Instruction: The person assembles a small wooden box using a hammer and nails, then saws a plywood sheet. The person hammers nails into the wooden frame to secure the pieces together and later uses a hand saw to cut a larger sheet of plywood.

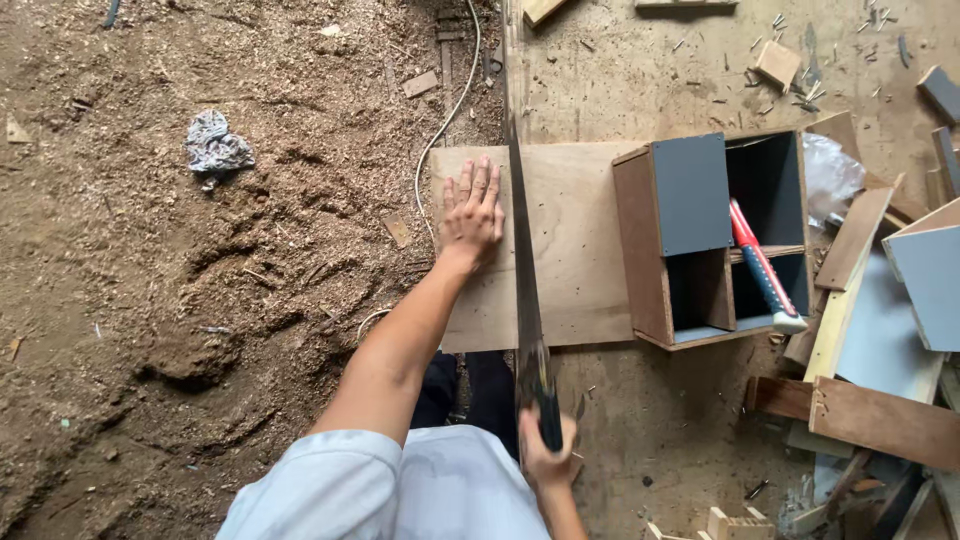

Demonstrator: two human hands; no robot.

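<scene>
A thin, pale plywood panel (570, 250), smooth and rectangular, lies flat at the centre of the view, half over a floor of loose brown sawdust (200, 300) and half over a scuffed, chip-strewn board surface (650, 420). The left hand (472, 215) rests palm-down on the panel's 9 o'clock part, fingers together and pointing to 12 o'clock. The right hand (545, 450), at 6 o'clock, is closed round the dark handle of a handsaw (525, 290), whose long narrow blade runs edge-on across the panel toward 12 o'clock, just beside the left hand; whether the teeth bite into the wood is hard to tell. At 3 o'clock on the panel sits an open box (700, 240) of brown board with grey-faced inner walls and partitions. A hammer (762, 268) with a red-and-blue grip leans inside it. Offcuts (870, 410) of raw and grey-laminated board pile at 4 o'clock. A white cord (445, 120) curls over the sawdust toward 12 o'clock, and a crumpled grey rag (215, 148) lies at 10 o'clock.
</scene>
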